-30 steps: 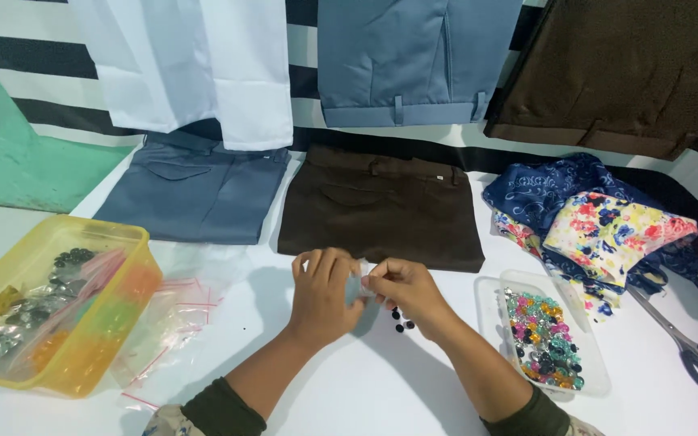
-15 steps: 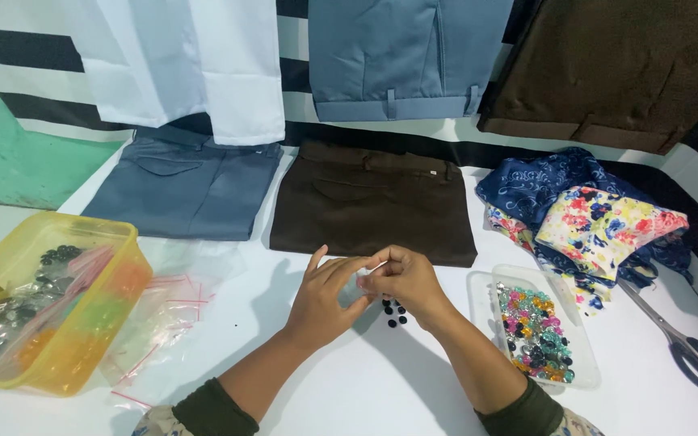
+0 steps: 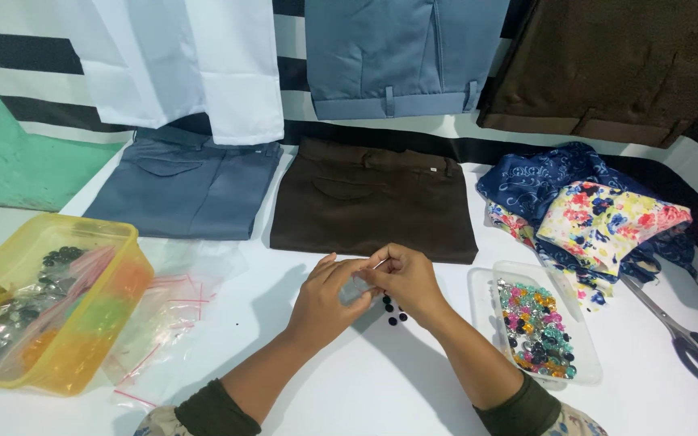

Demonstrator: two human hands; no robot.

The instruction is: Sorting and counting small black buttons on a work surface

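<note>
My left hand (image 3: pixel 323 300) and my right hand (image 3: pixel 403 278) meet over the white table (image 3: pixel 381 379), both pinching a small clear plastic bag (image 3: pixel 355 288) between their fingertips. A few small black buttons (image 3: pixel 395 311) lie on the table just below my right hand. Whatever the bag holds is hidden by my fingers. Folded brown trousers (image 3: pixel 373 202) lie right behind my hands.
A yellow tub (image 3: pixel 66 355) of buttons and a pile of clear zip bags (image 3: pixel 167 311) sit at left. A clear tray (image 3: pixel 587 367) of coloured buttons is at right, with scissors (image 3: pixel 688 343), floral fabrics (image 3: pixel 599 214) and grey-blue trousers (image 3: pixel 187 190) behind.
My hands stay together on the small bag, with the fingers shifting slightly. The camera has dipped a little, so the scene sits lower in view.
</note>
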